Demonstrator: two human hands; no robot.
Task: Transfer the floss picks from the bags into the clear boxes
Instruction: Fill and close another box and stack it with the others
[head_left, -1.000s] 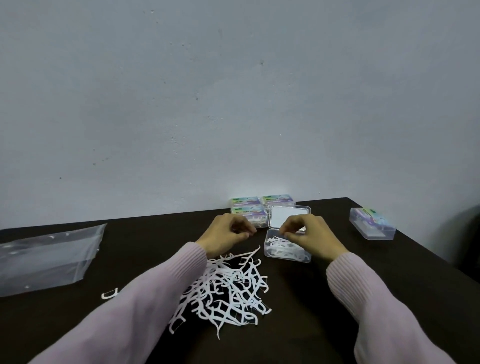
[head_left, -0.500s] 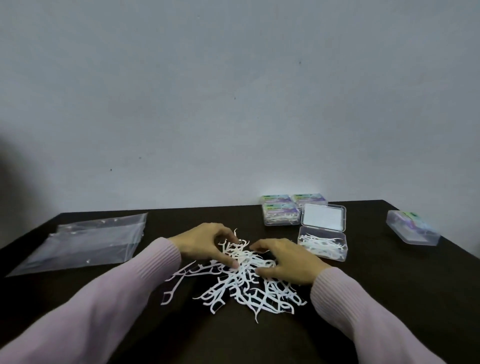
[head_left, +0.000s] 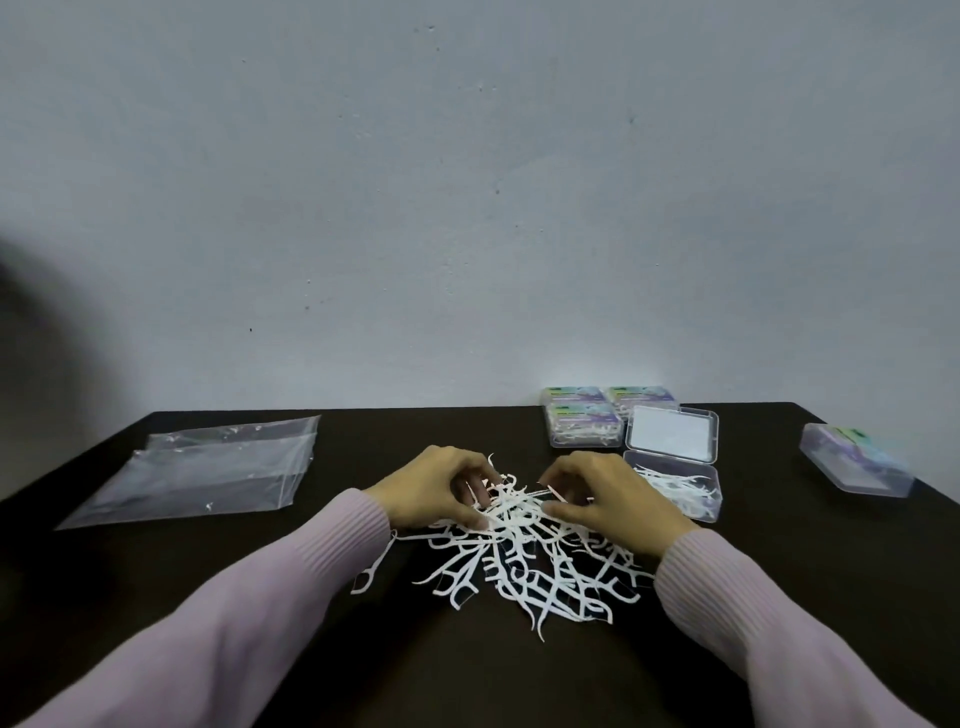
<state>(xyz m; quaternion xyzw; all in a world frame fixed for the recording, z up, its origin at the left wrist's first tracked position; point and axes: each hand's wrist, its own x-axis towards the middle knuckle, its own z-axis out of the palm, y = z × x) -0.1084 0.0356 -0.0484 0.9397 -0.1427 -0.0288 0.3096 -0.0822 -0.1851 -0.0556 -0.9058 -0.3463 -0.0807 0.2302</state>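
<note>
Far left on the dark desk (head_left: 156, 597): two clear plastic bags (head_left: 208, 467), flat and overlapping, well apart from everything else. One stray floss pick (head_left: 373, 569) just beside the left pink sleeve (head_left: 260, 613).

Center: big tangled pile of white floss picks (head_left: 524, 561), spread out right between and in front of both hands. Far edge of the pile sitting under the fingers, the rest fanned out toward the near side of the desk.

Left hand (head_left: 436, 491) planted on the left top edge of the pile, fingers curled down into the picks, looks like pinching a few of them, though hard to tell exactly how many. Right hand (head_left: 608, 499) mirrored on the right top edge, fingers also bent and closed around some picks, thumb tucked in toward the pile. Both hands close together, fingertips nearly meeting over the middle.

Just beside the right hand: open clear box (head_left: 675, 493) with a small batch of picks already in it, lid (head_left: 672, 434) flipped back and lying flat behind it. Behind-left of that, closed boxes (head_left: 584, 423) with colorful labels, bunched up against the wall (head_left: 467, 208), three as far as can be made out. Far right, one more closed labeled box (head_left: 854, 460) off on its own near the desk edge.
</note>
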